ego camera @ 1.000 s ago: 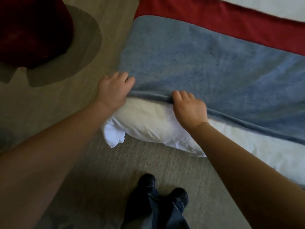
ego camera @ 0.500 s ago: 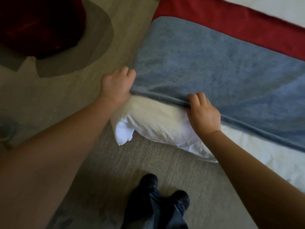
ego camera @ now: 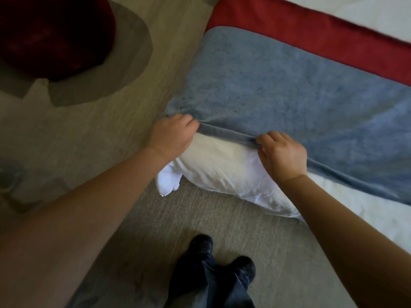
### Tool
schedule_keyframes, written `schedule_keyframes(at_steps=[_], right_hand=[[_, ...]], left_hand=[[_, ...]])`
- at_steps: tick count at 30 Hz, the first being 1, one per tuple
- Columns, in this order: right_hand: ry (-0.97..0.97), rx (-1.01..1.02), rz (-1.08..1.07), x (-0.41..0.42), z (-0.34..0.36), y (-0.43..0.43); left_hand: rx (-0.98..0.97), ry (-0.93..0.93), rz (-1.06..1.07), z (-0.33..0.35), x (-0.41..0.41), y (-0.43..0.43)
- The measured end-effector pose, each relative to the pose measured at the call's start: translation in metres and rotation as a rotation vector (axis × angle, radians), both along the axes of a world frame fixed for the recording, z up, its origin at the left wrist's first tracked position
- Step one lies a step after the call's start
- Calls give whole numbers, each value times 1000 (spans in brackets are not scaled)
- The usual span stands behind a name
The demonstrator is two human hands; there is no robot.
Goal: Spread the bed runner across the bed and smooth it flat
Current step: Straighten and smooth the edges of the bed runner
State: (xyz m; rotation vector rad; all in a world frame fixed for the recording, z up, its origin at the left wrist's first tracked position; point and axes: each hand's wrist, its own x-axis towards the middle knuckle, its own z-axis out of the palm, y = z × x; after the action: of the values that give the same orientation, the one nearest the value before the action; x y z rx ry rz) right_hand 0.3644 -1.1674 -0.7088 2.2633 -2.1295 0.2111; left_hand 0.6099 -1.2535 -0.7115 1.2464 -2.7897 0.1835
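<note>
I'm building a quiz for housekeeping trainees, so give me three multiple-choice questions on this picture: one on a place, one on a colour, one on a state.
1. Where do the left hand and the right hand hold the bed runner?
A. at its near edge, above the white bedding
B. at its far edge
C. in its middle

2. What colour is the strip beyond the runner's blue field?
A. green
B. red
C. yellow

3. How are the two hands?
A. both flat and open
B. one hanging idle
C. both pinching cloth

Answers: 1 A, both hands sit on the folded near edge by the bed's corner. 2 B, the strip is plainly red. 3 C, the fingers of each hand curl round the hem.
</note>
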Motion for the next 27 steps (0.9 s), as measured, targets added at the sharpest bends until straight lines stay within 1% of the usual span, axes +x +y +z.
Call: schedule_keyframes(at_steps=[2, 4, 7, 9, 12, 13, 14, 16, 17, 18, 20, 23, 25, 27], right_hand=[[2, 158, -80, 1, -3, -3], [-47, 183, -110, 2, -4, -2], [-92, 191, -94, 4, -5, 1], [-137, 158, -78, 2, -1, -1], [-222, -35, -9, -2, 12, 2], [-197, -37, 13, -2, 12, 5], [-150, 43, 34, 0, 9, 8], [-68, 249, 24, 4, -6, 14], [-53, 285, 2, 5, -11, 15], [-69, 296, -28, 5, -12, 13], [-102, 286, -64, 7, -10, 14], [32, 228, 7, 4, -1, 27], [131, 223, -35, -6, 6, 38], [138, 277, -114, -27, 9, 45]], left_hand=[[41, 9, 28, 1, -10, -5], [37, -54, -19, 4, -14, -7], [-54, -202, -124, 9, -15, -9], [-101, -215, -152, 13, -12, -11], [-82, -143, -145, 13, -4, -13], [-50, -118, -122, 14, -3, -12], [4, -104, -103, 13, -4, -11], [152, -148, -35, 7, -9, -11], [212, -172, -3, 4, -12, -12], [231, -176, 10, 4, -14, -12], [210, -181, 4, 6, -16, -9], [153, -156, -92, 7, -23, 3], [133, -178, -183, 12, -37, 12], [110, -211, -259, 17, -60, 20]])
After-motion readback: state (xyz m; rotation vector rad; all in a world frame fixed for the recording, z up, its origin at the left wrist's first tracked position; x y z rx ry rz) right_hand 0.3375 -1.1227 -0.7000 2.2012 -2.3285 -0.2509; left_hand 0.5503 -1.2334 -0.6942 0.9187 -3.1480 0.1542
